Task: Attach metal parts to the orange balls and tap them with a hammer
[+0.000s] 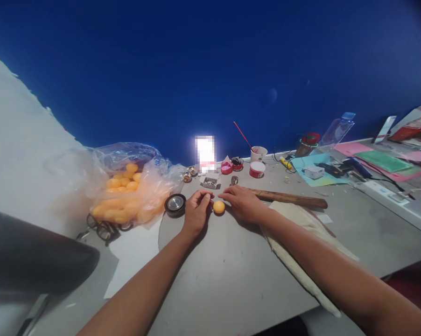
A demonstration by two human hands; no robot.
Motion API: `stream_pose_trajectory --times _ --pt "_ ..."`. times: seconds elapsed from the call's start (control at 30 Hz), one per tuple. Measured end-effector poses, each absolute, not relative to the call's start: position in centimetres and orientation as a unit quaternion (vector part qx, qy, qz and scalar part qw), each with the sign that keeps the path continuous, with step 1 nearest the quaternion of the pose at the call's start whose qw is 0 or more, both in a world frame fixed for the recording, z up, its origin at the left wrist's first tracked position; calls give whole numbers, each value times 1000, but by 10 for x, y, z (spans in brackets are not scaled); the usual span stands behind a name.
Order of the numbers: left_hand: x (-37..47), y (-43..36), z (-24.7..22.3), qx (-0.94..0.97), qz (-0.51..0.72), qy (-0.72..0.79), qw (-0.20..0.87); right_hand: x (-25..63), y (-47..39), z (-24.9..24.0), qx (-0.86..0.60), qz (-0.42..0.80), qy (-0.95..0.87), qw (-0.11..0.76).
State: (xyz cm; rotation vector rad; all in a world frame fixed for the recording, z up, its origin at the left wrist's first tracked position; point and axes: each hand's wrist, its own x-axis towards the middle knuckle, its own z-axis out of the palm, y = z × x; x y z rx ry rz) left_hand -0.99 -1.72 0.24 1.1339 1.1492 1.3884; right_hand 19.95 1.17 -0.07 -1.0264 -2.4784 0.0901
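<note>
An orange ball (219,207) rests on the grey table (231,280) between my two hands. My left hand (198,209) is just left of the ball, its thumb and fingers pinched together; whatever they hold is too small to make out. To the right, my right hand (243,201) reaches over the table with its fingers stretched out toward the ball's upper side, apparently holding nothing. Behind the hands sits a small open box (210,181) with small dark pieces inside. A round black and silver item (175,204) lies beside my left hand.
A plastic bag of orange balls (126,186) and glasses (103,230) are at the left. Right of my hands lie a wooden stick (291,198) and pale cloth (298,219). Paper cups (258,154), red tubs (226,168) and a clear bottle (338,130) stand behind.
</note>
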Motion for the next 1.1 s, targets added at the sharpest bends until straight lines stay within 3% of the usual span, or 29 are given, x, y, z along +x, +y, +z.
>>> stream_pose_trajectory --times 0.2,0.3,0.4,0.53,0.73,0.93,1.1 --pt "-16 -27 3 644 509 461 337 207 16 2 -364 38 -873 323" --pt "-11 -37 3 804 384 385 242 208 19 0 -372 47 -856 357" --pt "-7 -39 -3 854 318 348 221 208 21 -4 -375 55 -843 382" --pt "-8 -26 -8 742 434 412 304 211 24 -7 -377 70 -840 384" --pt "-9 -15 -4 470 546 430 544 212 26 -7 -379 81 -837 387" --pt "-10 -11 1 388 562 420 598 221 28 -2 -416 85 -833 354" --pt "-13 -7 2 343 582 391 626 214 40 38 -499 88 -823 256"
